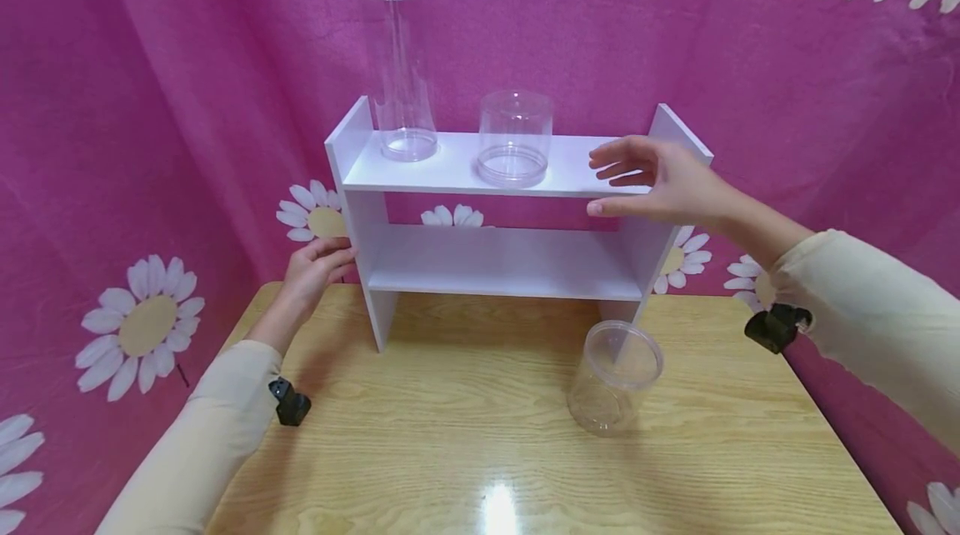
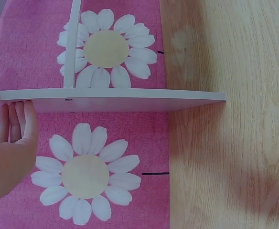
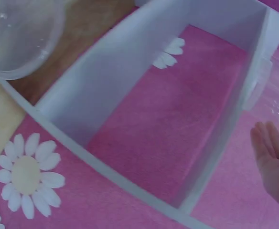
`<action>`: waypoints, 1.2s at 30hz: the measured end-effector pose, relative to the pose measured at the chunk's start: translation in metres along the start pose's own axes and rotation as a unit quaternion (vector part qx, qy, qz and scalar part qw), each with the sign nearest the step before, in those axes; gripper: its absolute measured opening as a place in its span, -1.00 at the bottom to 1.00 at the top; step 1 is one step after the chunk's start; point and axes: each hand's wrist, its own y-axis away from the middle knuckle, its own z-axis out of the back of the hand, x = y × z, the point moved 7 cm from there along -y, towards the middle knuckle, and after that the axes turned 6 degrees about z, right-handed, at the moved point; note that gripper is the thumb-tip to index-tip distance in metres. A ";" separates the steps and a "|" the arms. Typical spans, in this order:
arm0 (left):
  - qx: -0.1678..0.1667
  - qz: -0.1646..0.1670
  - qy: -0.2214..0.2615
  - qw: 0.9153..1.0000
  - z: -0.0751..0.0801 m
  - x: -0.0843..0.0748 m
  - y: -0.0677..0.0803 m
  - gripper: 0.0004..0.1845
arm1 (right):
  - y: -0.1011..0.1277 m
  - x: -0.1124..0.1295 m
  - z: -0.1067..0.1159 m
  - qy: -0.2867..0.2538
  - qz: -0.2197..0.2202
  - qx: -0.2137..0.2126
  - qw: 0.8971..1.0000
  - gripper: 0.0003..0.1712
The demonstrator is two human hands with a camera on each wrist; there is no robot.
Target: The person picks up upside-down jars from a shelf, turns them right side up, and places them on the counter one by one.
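now, hands: left hand [image 1: 318,262] flat against white shelf [image 1: 450,177] side; right hand [image 1: 648,181] loose, holding nothing
jars: clear round jar [image 1: 514,139] on shelf, lidless jar [image 1: 615,377] on woodgrain tabletop [image 1: 450,435]

Light: bright and even, from overhead.
Glare: a white spot on the table [image 1: 501,503] at 6 o'clock.
Shadows: soft, under the shelf [image 1: 517,262] and jar [image 1: 615,389].
Edges: head view bends outward.
Focus: right wrist view soft and bluish; the hand [image 3: 278,162] at 4 o'clock is blurred.
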 end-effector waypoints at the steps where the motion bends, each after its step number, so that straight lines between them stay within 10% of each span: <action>1: 0.001 0.001 0.001 1.000 0.001 0.000 0.000 -0.54 | -0.005 0.001 0.002 0.006 -0.004 0.000 1.000 -0.27; 36: 0.004 0.053 -0.022 0.998 -0.001 -0.001 -0.001 -0.37 | -0.095 0.015 -0.029 -0.082 -0.214 -0.019 0.973 0.06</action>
